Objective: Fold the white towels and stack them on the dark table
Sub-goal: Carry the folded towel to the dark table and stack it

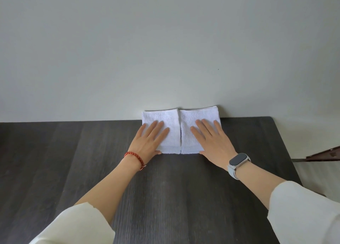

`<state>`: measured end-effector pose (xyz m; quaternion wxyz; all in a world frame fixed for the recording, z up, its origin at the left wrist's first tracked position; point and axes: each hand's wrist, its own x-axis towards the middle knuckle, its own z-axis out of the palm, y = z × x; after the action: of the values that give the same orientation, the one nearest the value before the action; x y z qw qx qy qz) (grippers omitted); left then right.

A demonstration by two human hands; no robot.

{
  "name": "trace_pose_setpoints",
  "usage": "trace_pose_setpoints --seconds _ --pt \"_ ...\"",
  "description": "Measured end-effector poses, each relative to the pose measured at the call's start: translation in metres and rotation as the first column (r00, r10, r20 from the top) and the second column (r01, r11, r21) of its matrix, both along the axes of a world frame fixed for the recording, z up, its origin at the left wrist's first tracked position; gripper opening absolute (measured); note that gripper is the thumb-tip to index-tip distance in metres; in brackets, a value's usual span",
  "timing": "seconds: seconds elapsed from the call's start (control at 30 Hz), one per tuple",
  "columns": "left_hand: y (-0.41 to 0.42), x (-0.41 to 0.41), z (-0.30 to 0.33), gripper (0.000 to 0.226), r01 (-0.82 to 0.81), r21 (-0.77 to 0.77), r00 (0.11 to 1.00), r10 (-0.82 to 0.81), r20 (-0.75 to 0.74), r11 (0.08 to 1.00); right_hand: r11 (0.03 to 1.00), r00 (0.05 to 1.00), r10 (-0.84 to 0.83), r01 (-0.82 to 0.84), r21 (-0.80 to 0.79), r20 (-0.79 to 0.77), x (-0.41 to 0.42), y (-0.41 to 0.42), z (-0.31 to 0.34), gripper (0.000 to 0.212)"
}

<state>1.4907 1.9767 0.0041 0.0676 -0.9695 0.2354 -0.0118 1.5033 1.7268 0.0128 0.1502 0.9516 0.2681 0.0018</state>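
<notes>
Two folded white towel piles lie side by side at the far edge of the dark table, against the wall. The left pile and the right pile meet along a seam in the middle. My left hand rests flat on the left pile, fingers spread. On the right pile my right hand lies flat, palm down, fingers apart. Neither hand grips any cloth. The right pile shows several layers at its far edge.
A plain pale wall stands directly behind the table. The table's right edge runs down at the right, and beyond it a brown object pokes in over a light floor.
</notes>
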Motion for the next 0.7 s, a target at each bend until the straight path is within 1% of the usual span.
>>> trace_pose_setpoints --seconds 0.07,0.1,0.17,0.23,0.3,0.4,0.53,0.7 --pt "0.0 -0.001 -0.001 0.097 0.014 -0.024 1.0 -0.015 -0.013 1.0 1.0 1.0 -0.001 0.0 -0.012 -0.029 0.001 -0.001 0.0 0.088" --pt "-0.002 -0.002 -0.001 0.088 0.011 -0.05 1.0 -0.012 -0.013 0.999 1.0 0.999 0.004 -0.004 -0.003 -0.036 0.001 -0.001 0.001 0.086" --pt "-0.008 -0.005 0.002 0.075 -0.031 -0.112 0.999 0.027 -0.035 0.993 0.997 0.999 0.025 -0.023 0.069 -0.028 0.0 0.001 0.003 0.077" --pt "-0.017 -0.003 0.007 0.073 -0.081 -0.173 0.995 0.07 -0.069 0.982 0.986 1.0 0.028 -0.027 0.162 -0.001 -0.001 0.006 0.007 0.067" --pt "-0.027 0.004 0.011 0.074 -0.139 -0.2 0.988 0.121 -0.1 0.97 0.981 1.0 0.002 -0.008 0.196 0.031 0.0 0.014 0.012 0.064" --pt "-0.04 0.014 0.01 0.076 -0.218 -0.185 0.972 0.196 -0.131 0.958 0.984 0.998 -0.051 0.045 0.174 0.029 0.007 0.022 0.01 0.061" --pt "-0.046 0.022 0.006 0.075 -0.248 -0.185 0.959 0.213 -0.19 0.951 0.983 0.994 -0.107 0.107 0.15 -0.008 0.016 0.026 0.004 0.057" --pt "-0.051 0.026 0.006 0.058 -0.272 -0.185 0.951 0.234 -0.202 0.944 0.985 0.993 -0.115 0.119 0.126 -0.041 0.023 0.027 0.004 0.058"
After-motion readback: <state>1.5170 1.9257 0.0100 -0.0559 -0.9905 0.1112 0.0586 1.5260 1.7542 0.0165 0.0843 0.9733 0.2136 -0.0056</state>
